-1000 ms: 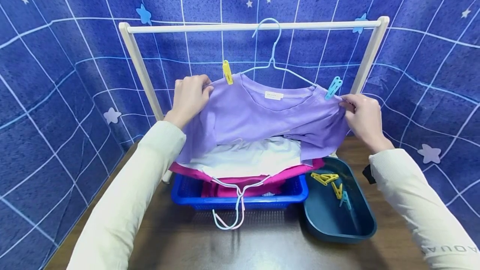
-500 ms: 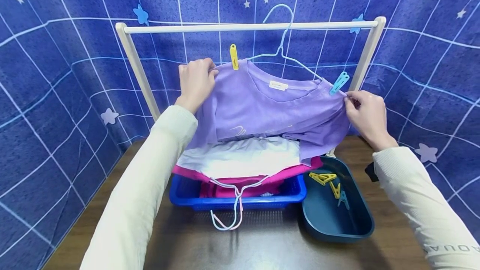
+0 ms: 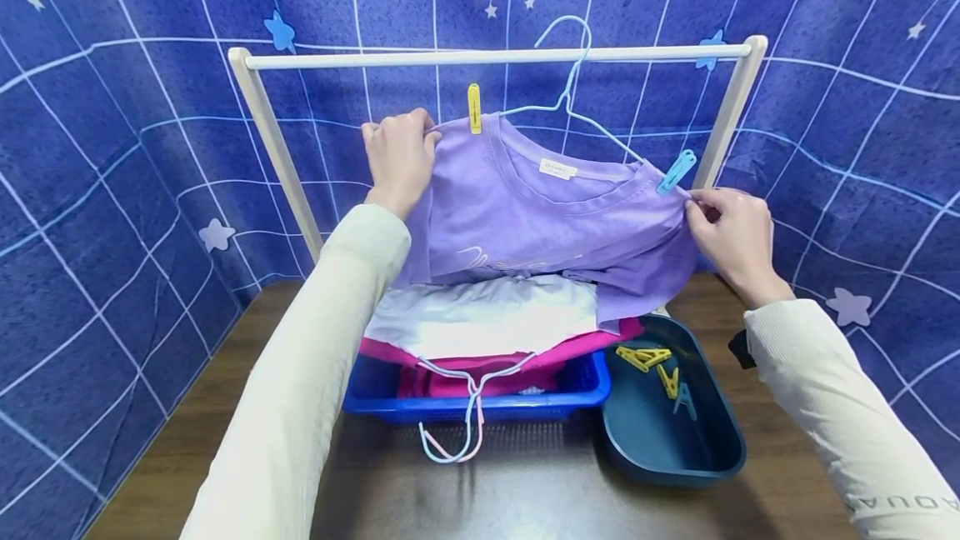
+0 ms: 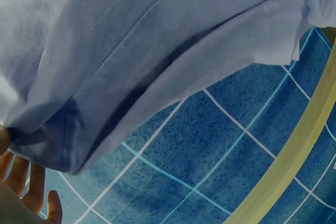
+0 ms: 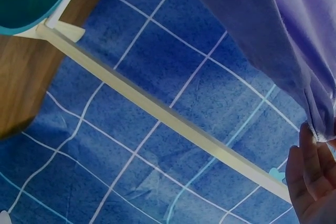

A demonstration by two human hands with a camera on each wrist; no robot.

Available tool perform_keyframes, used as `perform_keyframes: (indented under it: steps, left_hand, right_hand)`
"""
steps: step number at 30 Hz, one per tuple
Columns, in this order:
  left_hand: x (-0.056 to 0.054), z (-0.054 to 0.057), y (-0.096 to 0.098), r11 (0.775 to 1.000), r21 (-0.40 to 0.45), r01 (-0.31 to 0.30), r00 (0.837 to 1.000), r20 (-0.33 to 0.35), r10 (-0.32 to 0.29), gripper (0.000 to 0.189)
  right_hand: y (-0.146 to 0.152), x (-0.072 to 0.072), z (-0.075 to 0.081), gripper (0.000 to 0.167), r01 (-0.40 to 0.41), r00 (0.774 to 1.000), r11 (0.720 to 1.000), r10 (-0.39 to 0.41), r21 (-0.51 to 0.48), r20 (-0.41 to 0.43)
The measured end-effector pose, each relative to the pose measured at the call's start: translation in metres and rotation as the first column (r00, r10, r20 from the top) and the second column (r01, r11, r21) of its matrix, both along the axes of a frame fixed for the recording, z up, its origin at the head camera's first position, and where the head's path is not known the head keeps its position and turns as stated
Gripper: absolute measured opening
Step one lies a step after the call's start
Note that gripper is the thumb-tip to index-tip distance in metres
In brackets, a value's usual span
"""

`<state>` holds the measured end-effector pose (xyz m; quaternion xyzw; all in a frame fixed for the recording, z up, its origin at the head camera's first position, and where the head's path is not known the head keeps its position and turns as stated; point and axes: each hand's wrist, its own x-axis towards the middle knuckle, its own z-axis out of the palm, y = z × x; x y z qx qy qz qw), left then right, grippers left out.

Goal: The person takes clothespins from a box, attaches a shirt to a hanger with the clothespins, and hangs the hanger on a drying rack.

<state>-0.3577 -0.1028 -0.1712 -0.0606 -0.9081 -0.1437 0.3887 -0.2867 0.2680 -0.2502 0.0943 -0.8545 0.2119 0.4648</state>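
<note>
Long cream sleeves (image 3: pixel 832 398); ribbed cuffs (image 3: pixel 776 330); grey capital lettering (image 3: pixel 903 502) across right sleeve; small black piece (image 3: pixel 741 349) beside right cuff.

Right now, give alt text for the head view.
A person's left hand and right hand pinch a purple shirt clipped to a light blue hanger. Below: a blue plastic basket of clothes and a dark teal tray holding plastic clothespins.

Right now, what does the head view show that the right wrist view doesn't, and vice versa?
Only the head view: the left hand, the light blue hanger and the blue basket. Only the right wrist view: the lower stretch of the rack's right leg. Both: the purple shirt, the right hand pinching it, and the teal tray.
</note>
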Motion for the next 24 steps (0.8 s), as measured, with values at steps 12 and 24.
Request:
perform_keyframes:
  steps: [12, 24]
  left_hand:
    - [-0.005, -0.008, 0.000, 0.999, -0.048, 0.001, 0.996, 0.088, 0.004, 0.021]
    - [-0.014, -0.025, -0.007, 0.979, -0.106, 0.176, 0.916, 0.380, -0.124, 0.038]
  right_hand:
    - [0.000, 0.002, -0.005, 0.019, 0.022, 1.000, 1.000, -0.022, 0.009, -0.001]
    - [0.004, 0.002, -0.010, 0.015, 0.006, 1.000, 0.996, -0.007, 0.089, 0.012]
